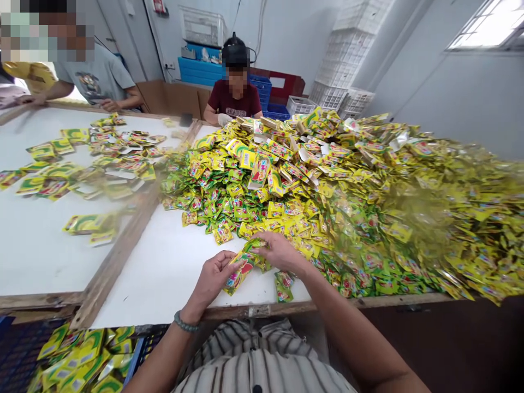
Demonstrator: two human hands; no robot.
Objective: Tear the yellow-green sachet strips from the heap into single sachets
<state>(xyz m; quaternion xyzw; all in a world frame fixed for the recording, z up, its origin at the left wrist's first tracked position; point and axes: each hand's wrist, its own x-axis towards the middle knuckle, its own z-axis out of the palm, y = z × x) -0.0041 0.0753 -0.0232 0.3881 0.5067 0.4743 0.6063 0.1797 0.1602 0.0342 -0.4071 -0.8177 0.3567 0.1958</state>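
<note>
My left hand (pixel 213 275) grips a flat yellow box with a red watermelon picture (pixel 242 274) just above the table's front edge. It tilts with its upper end toward my right hand (pixel 281 253). The fingers of my right hand are closed on a small green-yellow packet (pixel 255 244) at that upper end. Whether the packet is partly inside the box, I cannot tell. A single green packet (pixel 284 286) lies on the white tabletop (pixel 164 273) below my right wrist. Past both hands rises a big heap of small packets (pixel 229 202), green and yellow.
Flat yellow boxes (pixel 258 172) lie atop the heap. A wooden divider (pixel 118 256) separates the left table section, where more boxes (pixel 85 222) lie scattered. Below it stands a blue crate (pixel 137 355) of yellow packs. One co-worker (pixel 235 101) sits opposite; another (pixel 98 76) stands at left.
</note>
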